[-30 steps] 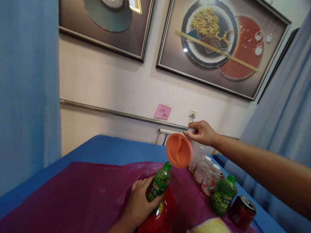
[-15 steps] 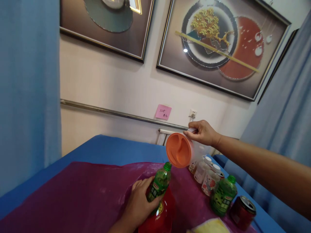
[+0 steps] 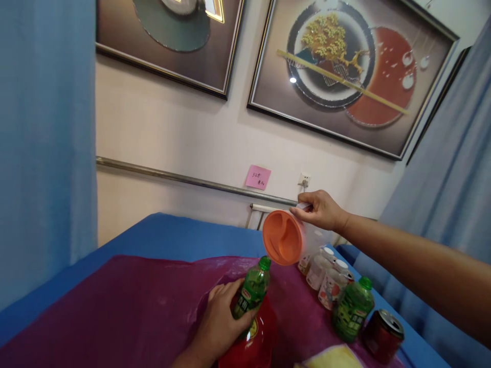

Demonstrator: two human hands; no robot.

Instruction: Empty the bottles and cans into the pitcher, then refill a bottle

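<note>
My left hand (image 3: 219,323) is wrapped round a green bottle (image 3: 251,292) with a green cap, held tilted over a red container (image 3: 253,341) at the bottom edge. My right hand (image 3: 321,209) is raised above the table and grips the handle of a clear plastic jug with an orange lid (image 3: 283,237). The jug is tipped on its side so the lid faces me, just above and right of the green bottle's cap.
A purple cloth (image 3: 126,312) covers a blue table (image 3: 161,235). At the right stand two clear white-capped bottles (image 3: 326,278), a second green bottle (image 3: 352,309) and a red can (image 3: 383,333). A yellow object (image 3: 335,358) lies at the bottom edge. Blue curtains hang on both sides.
</note>
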